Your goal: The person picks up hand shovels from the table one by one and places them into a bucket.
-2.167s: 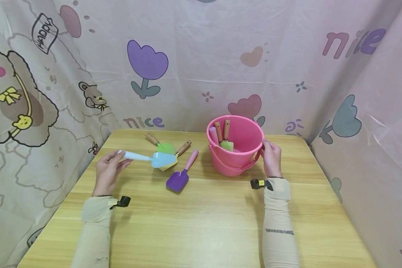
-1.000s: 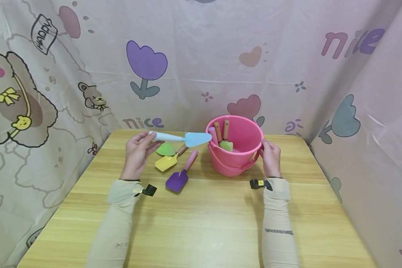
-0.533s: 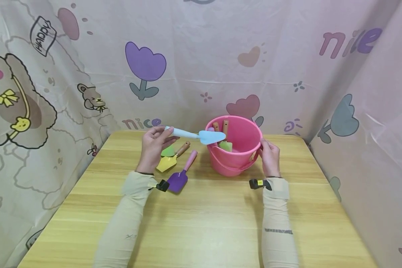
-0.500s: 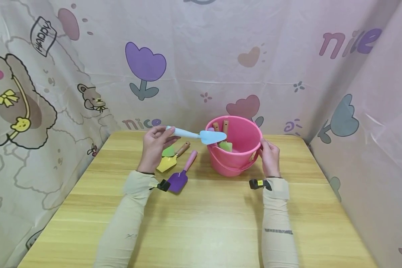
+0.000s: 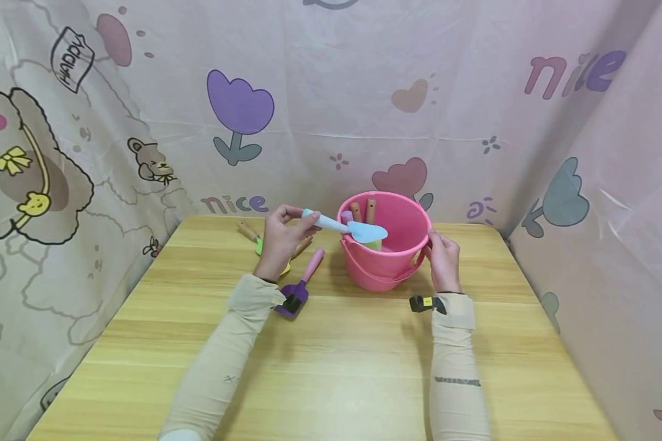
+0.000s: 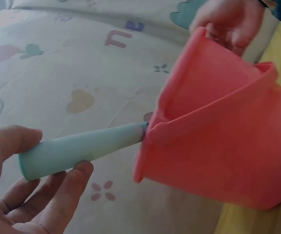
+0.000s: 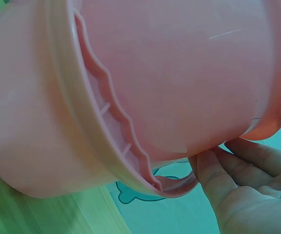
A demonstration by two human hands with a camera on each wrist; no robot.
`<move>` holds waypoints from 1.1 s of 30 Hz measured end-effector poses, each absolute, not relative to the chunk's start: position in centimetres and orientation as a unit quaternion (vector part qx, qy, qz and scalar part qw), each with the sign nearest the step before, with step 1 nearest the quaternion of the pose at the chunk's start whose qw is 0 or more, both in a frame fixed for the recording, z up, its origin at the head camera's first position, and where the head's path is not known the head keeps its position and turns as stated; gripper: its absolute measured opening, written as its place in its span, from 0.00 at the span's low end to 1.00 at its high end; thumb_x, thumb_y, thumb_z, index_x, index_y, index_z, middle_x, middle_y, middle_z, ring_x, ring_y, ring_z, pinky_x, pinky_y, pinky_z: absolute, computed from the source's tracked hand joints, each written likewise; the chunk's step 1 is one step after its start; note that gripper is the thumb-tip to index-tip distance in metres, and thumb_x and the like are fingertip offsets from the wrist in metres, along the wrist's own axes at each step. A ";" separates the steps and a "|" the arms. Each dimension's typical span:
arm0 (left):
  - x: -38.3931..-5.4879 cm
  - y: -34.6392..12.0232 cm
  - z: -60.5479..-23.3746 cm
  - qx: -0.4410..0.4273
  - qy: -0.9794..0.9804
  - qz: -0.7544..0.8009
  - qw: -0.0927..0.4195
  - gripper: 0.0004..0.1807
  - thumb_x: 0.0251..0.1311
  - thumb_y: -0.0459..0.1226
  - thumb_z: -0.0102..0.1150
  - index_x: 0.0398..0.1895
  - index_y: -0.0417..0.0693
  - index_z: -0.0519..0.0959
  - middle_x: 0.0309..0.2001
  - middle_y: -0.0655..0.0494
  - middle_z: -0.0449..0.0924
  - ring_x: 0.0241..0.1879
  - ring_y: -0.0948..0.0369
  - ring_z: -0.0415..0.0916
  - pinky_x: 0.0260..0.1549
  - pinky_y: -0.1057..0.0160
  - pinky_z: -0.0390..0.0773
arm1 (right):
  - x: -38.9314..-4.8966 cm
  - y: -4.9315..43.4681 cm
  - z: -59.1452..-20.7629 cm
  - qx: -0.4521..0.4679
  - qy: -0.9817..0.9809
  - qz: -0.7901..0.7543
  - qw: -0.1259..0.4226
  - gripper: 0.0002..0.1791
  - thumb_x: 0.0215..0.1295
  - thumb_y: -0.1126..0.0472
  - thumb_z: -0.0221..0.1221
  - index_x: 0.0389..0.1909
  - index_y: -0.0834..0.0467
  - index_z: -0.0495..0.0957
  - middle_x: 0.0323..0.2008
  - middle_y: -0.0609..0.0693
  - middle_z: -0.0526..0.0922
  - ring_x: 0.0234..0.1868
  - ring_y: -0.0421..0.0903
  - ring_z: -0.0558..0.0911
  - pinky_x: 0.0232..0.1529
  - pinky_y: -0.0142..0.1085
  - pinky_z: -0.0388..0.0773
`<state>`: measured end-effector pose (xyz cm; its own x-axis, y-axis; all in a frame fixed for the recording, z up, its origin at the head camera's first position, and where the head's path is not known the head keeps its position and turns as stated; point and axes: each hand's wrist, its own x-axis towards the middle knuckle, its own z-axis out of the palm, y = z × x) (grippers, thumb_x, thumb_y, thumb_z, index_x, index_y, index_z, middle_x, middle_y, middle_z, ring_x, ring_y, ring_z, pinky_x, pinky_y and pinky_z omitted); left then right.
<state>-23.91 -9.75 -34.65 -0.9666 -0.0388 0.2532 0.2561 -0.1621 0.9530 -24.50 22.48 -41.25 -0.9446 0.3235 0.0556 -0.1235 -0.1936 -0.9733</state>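
My left hand point(image 5: 281, 242) pinches a light blue toy trowel point(image 5: 368, 232) near the end of its handle. The trowel lies nearly level, its blade over the mouth of a pink bucket point(image 5: 372, 272). In the left wrist view, thumb and fingertips grip the pale handle point(image 6: 82, 148), while the bucket's near wall hides the blade. At the bucket's right side, my right hand point(image 5: 444, 260) holds the rim, with the thumb and fingers at the edge in the right wrist view. Inside the bucket stand two wooden handles point(image 5: 371, 211), a lilac handle point(image 5: 347, 216) and a green blade.
Left of the bucket, a purple shovel point(image 5: 313, 266) with a pink handle lies on the wooden table point(image 5: 342, 367). Behind my left hand are a green tool with a wooden handle point(image 5: 247, 231) and a yellow one, both partly hidden. A patterned curtain point(image 5: 320, 92) surrounds the table.
My left hand has carried the blue trowel rightward from above the loose tools until its blade is over the bucket's mouth. The right hand keeps its hold on the rim.
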 end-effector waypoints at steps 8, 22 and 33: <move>-24.4 -7.8 -34.7 -0.117 -0.706 -0.691 0.104 0.21 0.62 0.39 0.73 0.48 0.36 0.74 0.47 0.44 0.81 0.36 0.57 0.90 0.41 0.62 0.90 | -24.3 22.5 -41.1 -0.070 -0.621 0.767 0.144 0.26 0.82 0.54 0.49 0.63 0.74 0.74 0.65 0.61 0.76 0.72 0.54 0.76 0.75 0.39 0.72; -24.8 -5.1 -35.3 -0.163 -0.797 -0.562 0.150 0.20 0.62 0.44 0.73 0.53 0.41 0.85 0.47 0.49 0.87 0.44 0.53 0.86 0.46 0.57 0.90 | -24.3 22.7 -41.4 -0.066 -0.625 0.765 0.138 0.25 0.82 0.54 0.49 0.58 0.74 0.76 0.68 0.61 0.75 0.72 0.52 0.76 0.77 0.42 0.70; -26.0 -3.8 -36.2 -0.155 -0.843 -0.494 0.143 0.18 0.60 0.42 0.75 0.50 0.44 0.86 0.40 0.51 0.87 0.37 0.56 0.82 0.34 0.64 0.86 | -23.9 22.6 -41.2 -0.070 -0.634 0.760 0.127 0.26 0.82 0.51 0.48 0.62 0.70 0.75 0.71 0.61 0.73 0.75 0.53 0.73 0.78 0.42 0.68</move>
<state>-26.03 -3.82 -36.19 -0.9109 0.1207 0.3946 0.4032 0.4638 0.7889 -23.85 22.65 -41.17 -0.9582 0.2809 0.0547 -0.1042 -0.1647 -0.9808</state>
